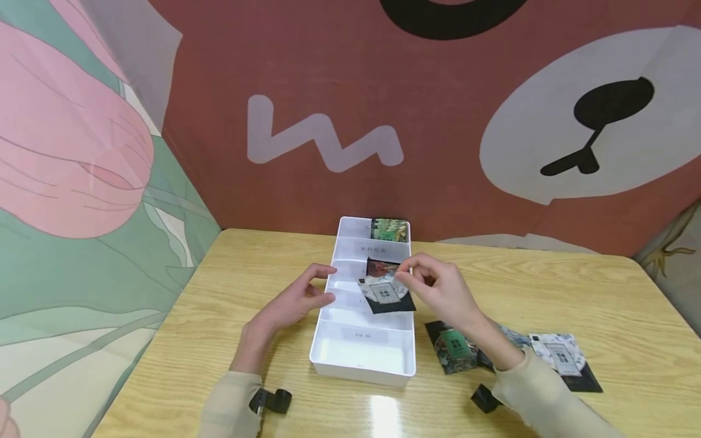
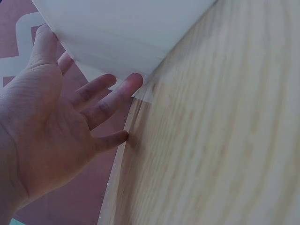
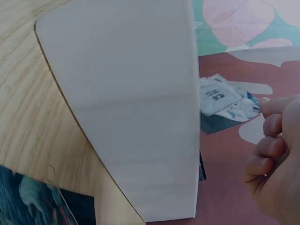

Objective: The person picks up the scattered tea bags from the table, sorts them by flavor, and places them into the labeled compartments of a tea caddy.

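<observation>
A white divided box (image 1: 361,367) stands lengthwise on the table, with labels in its compartments. My right hand (image 1: 443,289) pinches a white-and-black patterned sachet (image 1: 385,293) by its edge, above the middle compartments. In the right wrist view, that sachet (image 3: 222,101) hangs past the box's upper edge, thumb and finger on its corner. My left hand (image 1: 298,298) is at the box's left side, fingers spread; in the left wrist view its fingertips meet the box wall (image 2: 122,42). Behind the held sachet shows a red-patterned sachet (image 1: 382,267). A green-patterned sachet (image 1: 390,230) sits in the farthest compartment.
Right of the box lie a dark sachet with a green label (image 1: 456,345), a blue-patterned sachet (image 1: 513,336) partly under my forearm, and a white-and-black sachet (image 1: 561,356). A mural-covered wall (image 1: 328,194) rises behind the table (image 1: 263,261).
</observation>
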Tool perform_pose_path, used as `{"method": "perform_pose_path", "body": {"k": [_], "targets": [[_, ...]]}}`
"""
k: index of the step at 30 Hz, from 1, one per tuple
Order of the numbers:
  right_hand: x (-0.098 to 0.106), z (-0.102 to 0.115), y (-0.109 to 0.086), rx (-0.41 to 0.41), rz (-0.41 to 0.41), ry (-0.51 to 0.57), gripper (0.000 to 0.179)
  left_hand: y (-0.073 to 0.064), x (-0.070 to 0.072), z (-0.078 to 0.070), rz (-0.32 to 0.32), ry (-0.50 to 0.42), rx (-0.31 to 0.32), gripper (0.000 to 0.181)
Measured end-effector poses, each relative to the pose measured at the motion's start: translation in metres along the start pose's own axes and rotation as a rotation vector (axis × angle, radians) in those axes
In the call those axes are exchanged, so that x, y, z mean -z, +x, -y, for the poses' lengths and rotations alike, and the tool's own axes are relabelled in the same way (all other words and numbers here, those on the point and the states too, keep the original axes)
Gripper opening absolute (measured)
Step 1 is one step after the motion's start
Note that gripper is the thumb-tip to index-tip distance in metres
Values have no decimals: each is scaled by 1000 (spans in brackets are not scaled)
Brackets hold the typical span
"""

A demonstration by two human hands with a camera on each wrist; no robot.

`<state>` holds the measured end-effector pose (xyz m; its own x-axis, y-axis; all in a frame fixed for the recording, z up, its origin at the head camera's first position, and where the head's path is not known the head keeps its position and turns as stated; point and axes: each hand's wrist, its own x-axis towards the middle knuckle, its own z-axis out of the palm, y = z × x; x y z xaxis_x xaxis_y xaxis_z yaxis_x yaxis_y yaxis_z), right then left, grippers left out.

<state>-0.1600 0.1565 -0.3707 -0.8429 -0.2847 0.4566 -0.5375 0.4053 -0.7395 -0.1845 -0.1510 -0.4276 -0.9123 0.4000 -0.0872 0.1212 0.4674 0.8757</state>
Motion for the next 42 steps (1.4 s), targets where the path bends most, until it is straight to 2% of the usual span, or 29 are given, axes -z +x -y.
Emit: {"method": "perform_pose_path", "body": {"k": [6,13,18,27,32,42], "targets": [[-7,-1,-2,7,-17,8,8,1,-1,2,1,1,-7,52],[-11,-5,-7,18,12,-19,8,1,0,4,4,-2,-16,52],[-6,-11,-13,-48,33,-15,6,1,-1,3,-2,-5,-9,51],[4,-19,-25,-87,33,-65,4,1,0,3,-4,0,-2,54],[8,-26,-29,-87,41,-79,4,1,0,4,-11,-3,9,53],[13,-32,-36,-88,45,-142,7,1,0,3,1,-6,-17,52]]}}
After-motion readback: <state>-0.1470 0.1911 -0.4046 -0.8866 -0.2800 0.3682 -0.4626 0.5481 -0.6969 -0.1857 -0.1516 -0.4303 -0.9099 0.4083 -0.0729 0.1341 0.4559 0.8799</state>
